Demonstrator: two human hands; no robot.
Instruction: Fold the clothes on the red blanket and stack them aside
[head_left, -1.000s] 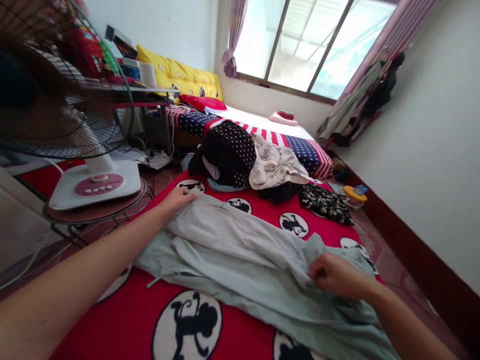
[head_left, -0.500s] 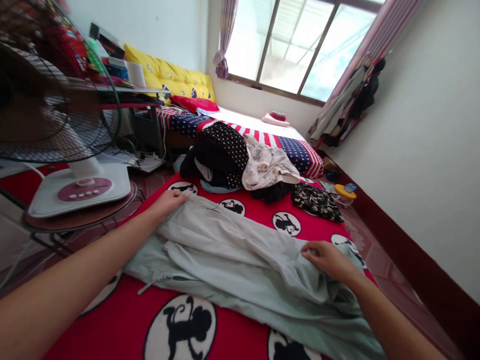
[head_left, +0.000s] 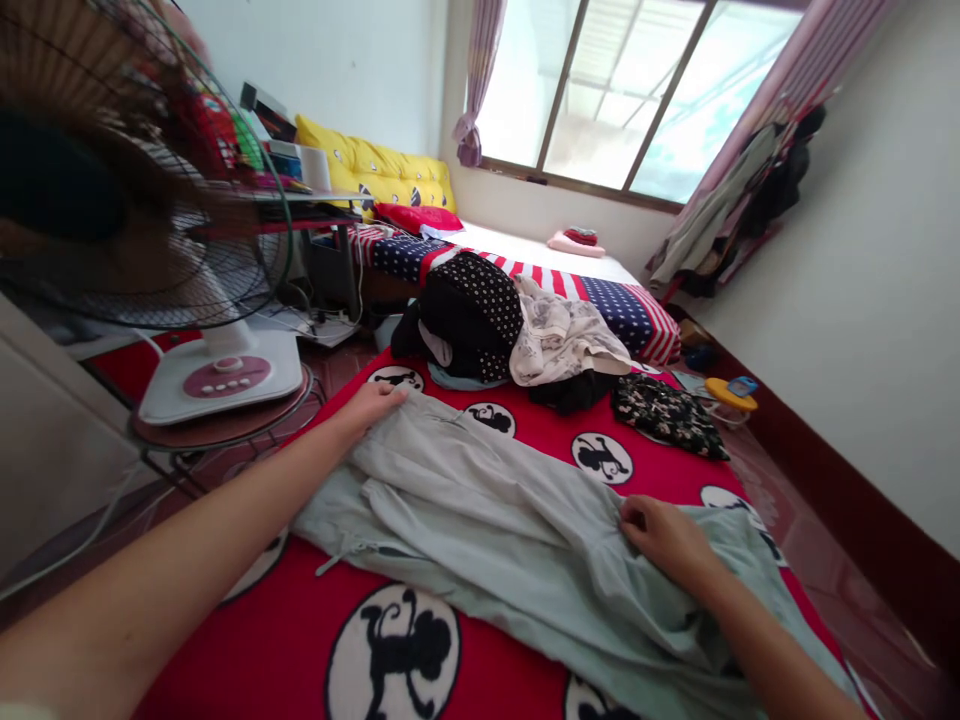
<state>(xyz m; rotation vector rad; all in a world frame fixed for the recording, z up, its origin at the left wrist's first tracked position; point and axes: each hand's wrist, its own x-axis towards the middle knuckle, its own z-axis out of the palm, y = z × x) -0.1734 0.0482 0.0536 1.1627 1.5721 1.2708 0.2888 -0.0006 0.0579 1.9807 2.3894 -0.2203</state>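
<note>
A pale green garment (head_left: pixel 495 530) lies spread across a red blanket (head_left: pixel 262 640) with black-and-white round cartoon prints. My left hand (head_left: pixel 373 405) rests at the garment's far left corner, fingers curled over the cloth edge. My right hand (head_left: pixel 664 538) lies on the garment's right part, fingers bent and pinching a fold of the fabric. Both forearms reach in from the bottom of the view.
A pile of clothes (head_left: pixel 510 330) sits past the garment, with a dark floral piece (head_left: pixel 667 415) to its right. A standing fan (head_left: pixel 127 220) is on a round stool at left. A striped mattress (head_left: pixel 570 280), window and hanging clothes (head_left: pixel 735 200) lie beyond.
My right hand has slid a little along the garment and flattened its fold. My left hand has stayed on the far corner. The camera has shifted slightly.
</note>
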